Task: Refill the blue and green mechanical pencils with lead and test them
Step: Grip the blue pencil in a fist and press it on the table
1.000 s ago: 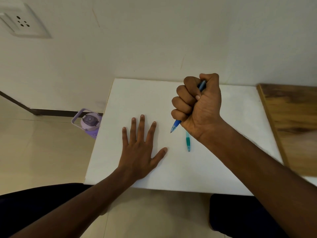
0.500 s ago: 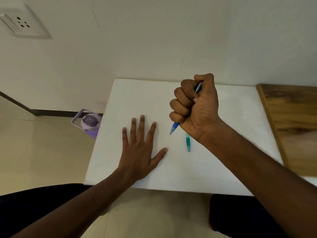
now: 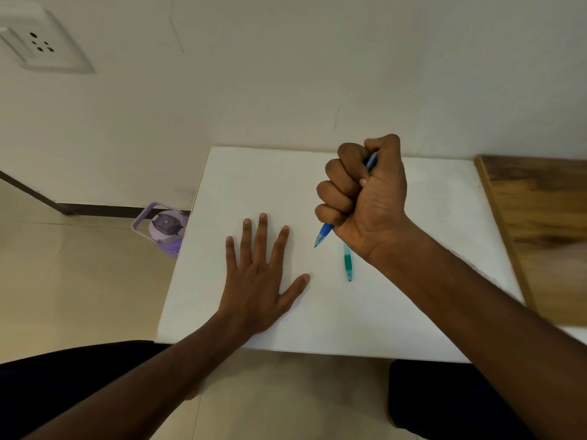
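My right hand [image 3: 365, 195] grips the blue mechanical pencil [image 3: 324, 233] in a fist, thumb over its top end. The pencil's clear tip points down and to the left, close over the white table [image 3: 428, 217]. The green mechanical pencil [image 3: 348, 263] lies on the table just below my right wrist, which hides its upper part. My left hand [image 3: 257, 274] rests flat on the table with its fingers spread, to the left of both pencils.
A purple water bottle [image 3: 165, 228] stands on the floor by the table's left edge. A wooden surface [image 3: 540, 217] adjoins the table on the right. The wall, with a socket [image 3: 38, 46], runs along the table's far side. My dark-clothed legs are below the near edge.
My right hand with the blue pencil has shifted slightly left and down, with the thumb covering more of its top end. My left hand and the green pencil have stayed in place.
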Demonstrator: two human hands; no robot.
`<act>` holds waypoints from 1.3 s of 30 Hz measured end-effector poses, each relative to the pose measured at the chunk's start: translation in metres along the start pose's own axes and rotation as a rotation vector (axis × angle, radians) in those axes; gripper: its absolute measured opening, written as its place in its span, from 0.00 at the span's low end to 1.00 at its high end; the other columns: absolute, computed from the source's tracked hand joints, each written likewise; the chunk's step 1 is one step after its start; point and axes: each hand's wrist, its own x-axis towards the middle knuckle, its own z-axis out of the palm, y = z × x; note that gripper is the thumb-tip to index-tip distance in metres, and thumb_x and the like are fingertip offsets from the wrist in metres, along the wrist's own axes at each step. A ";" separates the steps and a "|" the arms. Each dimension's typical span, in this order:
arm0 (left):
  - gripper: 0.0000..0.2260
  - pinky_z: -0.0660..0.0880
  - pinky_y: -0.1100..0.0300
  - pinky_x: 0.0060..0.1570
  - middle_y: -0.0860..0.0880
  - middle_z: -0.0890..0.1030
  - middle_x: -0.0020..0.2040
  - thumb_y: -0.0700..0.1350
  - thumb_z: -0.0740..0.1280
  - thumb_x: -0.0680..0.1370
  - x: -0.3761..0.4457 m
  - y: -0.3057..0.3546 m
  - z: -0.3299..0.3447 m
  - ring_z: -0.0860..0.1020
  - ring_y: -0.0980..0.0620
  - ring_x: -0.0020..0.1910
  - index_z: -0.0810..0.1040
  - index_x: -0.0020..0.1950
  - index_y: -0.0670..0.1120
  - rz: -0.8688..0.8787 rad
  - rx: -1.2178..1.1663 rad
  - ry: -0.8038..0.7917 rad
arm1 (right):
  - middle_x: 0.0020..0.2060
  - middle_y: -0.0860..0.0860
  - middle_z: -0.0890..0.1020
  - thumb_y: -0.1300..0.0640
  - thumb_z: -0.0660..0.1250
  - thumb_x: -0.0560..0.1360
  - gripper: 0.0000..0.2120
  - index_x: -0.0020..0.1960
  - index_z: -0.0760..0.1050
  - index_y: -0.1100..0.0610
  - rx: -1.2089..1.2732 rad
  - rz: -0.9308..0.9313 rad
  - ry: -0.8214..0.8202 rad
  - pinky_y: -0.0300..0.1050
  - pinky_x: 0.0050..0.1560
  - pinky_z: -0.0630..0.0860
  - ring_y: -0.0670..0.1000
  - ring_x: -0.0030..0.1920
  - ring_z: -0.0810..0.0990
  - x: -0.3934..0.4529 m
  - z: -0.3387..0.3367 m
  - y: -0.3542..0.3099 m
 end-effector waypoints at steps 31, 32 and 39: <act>0.42 0.45 0.31 0.81 0.45 0.39 0.87 0.76 0.45 0.79 0.000 0.000 0.002 0.39 0.40 0.86 0.46 0.87 0.55 0.002 -0.006 0.017 | 0.21 0.47 0.57 0.41 0.53 0.83 0.28 0.29 0.53 0.52 0.030 0.055 -0.002 0.37 0.26 0.53 0.47 0.23 0.52 -0.002 -0.003 -0.001; 0.42 0.45 0.31 0.81 0.45 0.39 0.88 0.76 0.45 0.79 0.000 0.000 0.003 0.39 0.40 0.86 0.46 0.87 0.55 0.002 -0.009 0.020 | 0.22 0.47 0.57 0.42 0.52 0.83 0.27 0.28 0.53 0.52 0.037 0.054 -0.001 0.37 0.26 0.53 0.47 0.23 0.52 -0.002 -0.003 -0.001; 0.42 0.45 0.31 0.81 0.45 0.40 0.88 0.76 0.47 0.80 0.001 -0.001 0.007 0.40 0.39 0.86 0.47 0.87 0.55 0.003 -0.010 0.039 | 0.24 0.47 0.54 0.47 0.52 0.81 0.24 0.29 0.52 0.52 0.031 0.075 -0.029 0.38 0.28 0.50 0.47 0.24 0.50 -0.004 -0.002 -0.002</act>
